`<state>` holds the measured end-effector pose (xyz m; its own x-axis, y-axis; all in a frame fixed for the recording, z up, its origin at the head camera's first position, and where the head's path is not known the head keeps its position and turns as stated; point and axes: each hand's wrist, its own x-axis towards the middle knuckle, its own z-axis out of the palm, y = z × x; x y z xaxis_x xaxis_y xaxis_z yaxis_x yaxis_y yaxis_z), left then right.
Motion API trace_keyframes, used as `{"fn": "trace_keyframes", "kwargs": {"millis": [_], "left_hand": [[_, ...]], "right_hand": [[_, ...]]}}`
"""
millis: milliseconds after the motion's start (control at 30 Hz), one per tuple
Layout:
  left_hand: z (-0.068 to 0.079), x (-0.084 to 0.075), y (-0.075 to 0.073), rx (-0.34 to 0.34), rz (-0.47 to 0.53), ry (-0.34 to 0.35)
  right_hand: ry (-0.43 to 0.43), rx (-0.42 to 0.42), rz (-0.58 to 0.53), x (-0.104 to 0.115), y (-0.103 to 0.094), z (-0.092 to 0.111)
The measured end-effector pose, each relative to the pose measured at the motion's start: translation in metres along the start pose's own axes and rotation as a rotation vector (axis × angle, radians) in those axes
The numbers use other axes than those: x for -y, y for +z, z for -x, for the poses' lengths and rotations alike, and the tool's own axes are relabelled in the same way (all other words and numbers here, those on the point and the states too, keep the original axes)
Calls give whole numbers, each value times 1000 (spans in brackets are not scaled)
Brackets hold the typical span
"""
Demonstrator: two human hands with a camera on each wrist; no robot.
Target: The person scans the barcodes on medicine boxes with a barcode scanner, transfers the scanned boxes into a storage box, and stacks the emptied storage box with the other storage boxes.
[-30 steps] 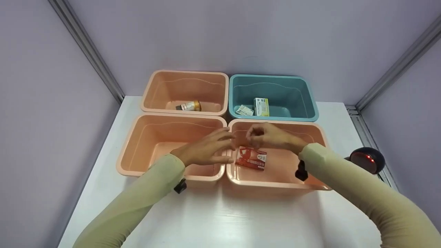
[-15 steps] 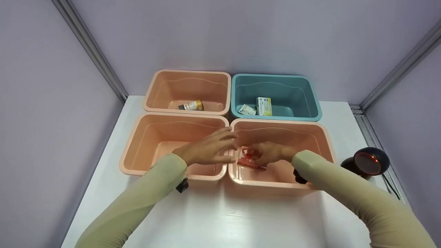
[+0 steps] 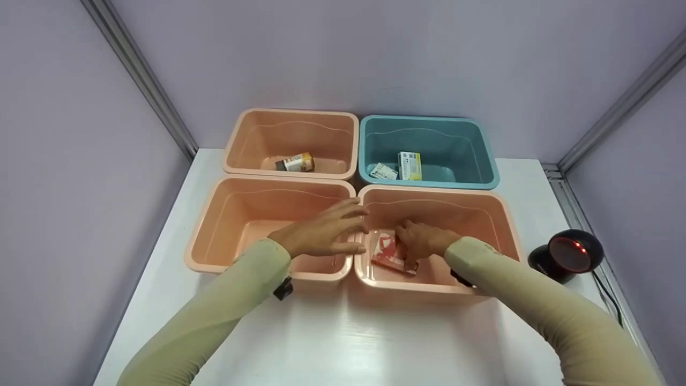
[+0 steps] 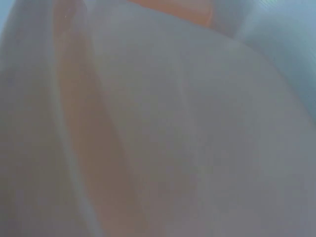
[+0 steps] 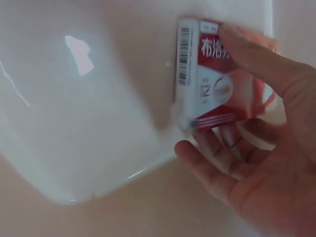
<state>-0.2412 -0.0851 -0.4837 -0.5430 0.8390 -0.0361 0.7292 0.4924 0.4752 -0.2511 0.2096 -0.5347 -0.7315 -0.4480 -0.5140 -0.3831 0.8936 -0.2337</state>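
Note:
A red and white medicine box (image 3: 383, 251) lies low inside the front right peach bin (image 3: 434, 288). My right hand (image 3: 424, 240) reaches into that bin and grips it. In the right wrist view the thumb presses one face of the medicine box (image 5: 210, 106), and the fingers curl behind it; a barcode shows on its narrow side. Over the touching rims of the two front bins, my left hand (image 3: 324, 231) hovers with its fingers spread, holding nothing. Blurred pale fabric fills most of the left wrist view, hiding the left hand there.
Behind stand another peach bin (image 3: 289, 111), with an amber bottle (image 3: 299, 162) in it, and a blue-green bin (image 3: 429, 118) holding two small boxes. The front left peach bin (image 3: 214, 225) adjoins. A black scanner (image 3: 574, 252) with red lights stands at the right.
My right hand has lowered into the front right bin and taken hold of the medicine box, which has shifted slightly toward the front. The left hand has stayed almost still.

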Motion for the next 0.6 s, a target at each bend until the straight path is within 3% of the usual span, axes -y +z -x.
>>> {"fn": "trace_keyframes", "kwargs": {"millis": [133,200,333,600], "left_hand": [[-1,1,1,-5,-9,9],[-1,1,1,-8,-14,9],[-1,1,1,-15,-17,14],[-1,1,1,-10,-14,13]], "right_hand": [[-75,-21,14,-2,-13,4],[-136,-52,-41,-2,-23,8],[-223,-201,-160,-5,-44,24],[-271,-480,-279,-12,-72,73]]}}
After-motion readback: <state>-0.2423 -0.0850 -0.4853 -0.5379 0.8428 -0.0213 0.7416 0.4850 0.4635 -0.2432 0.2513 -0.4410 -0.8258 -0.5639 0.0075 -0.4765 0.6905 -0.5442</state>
